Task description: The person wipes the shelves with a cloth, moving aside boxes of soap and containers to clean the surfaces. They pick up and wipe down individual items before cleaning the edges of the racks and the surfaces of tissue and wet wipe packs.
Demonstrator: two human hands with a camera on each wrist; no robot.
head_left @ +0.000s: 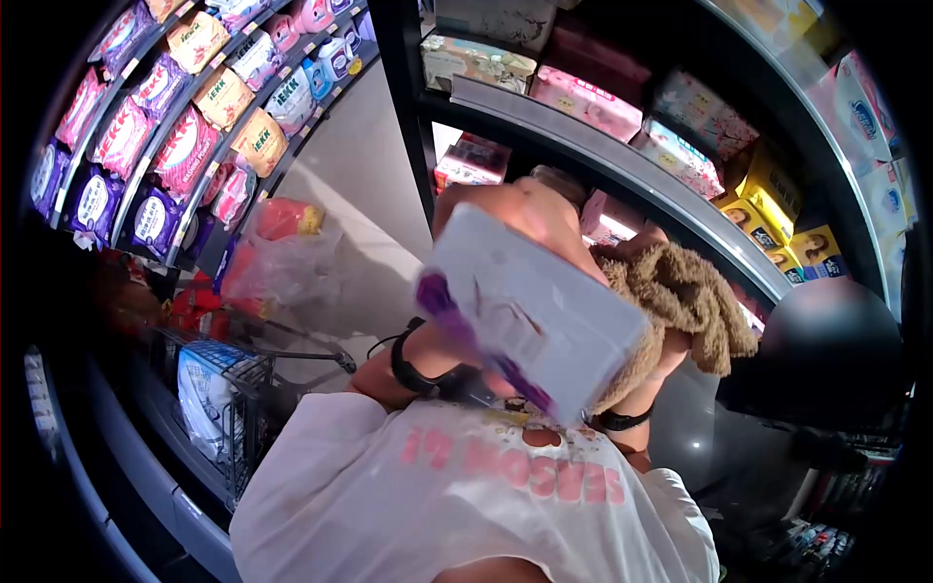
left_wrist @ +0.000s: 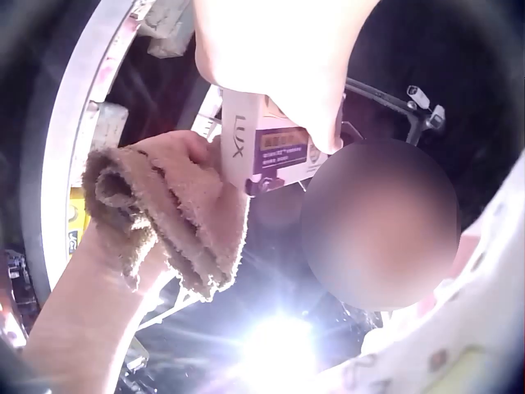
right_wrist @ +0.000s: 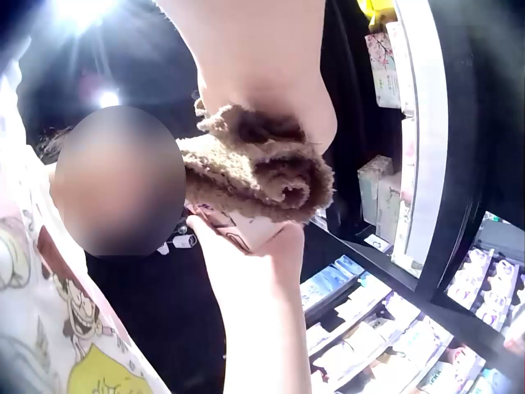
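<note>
A white and purple LUX box (head_left: 539, 316) (left_wrist: 242, 152) is tilted in front of the chest, its broad pale face up in the head view. My left hand (head_left: 530, 209) (left_wrist: 275, 49) grips it, with the thumb along one side in the left wrist view. A fluffy brown cloth (head_left: 695, 291) (right_wrist: 246, 176), bunched and folded, lies against the box's right end. My right hand (head_left: 671, 358) (left_wrist: 184, 146) holds this cloth, which hides much of its fingers. In the right wrist view the cloth overlaps the box just above my left hand (right_wrist: 262, 258).
Close ahead stands a shelf (head_left: 622, 136) with boxed tissues and yellow packs (head_left: 763, 209). Bagged goods fill the shelves (head_left: 185, 107) on the left. A wire cart (head_left: 248, 408) with a blue and white package (head_left: 207, 389) stands at lower left, near a clear plastic bag (head_left: 292, 257).
</note>
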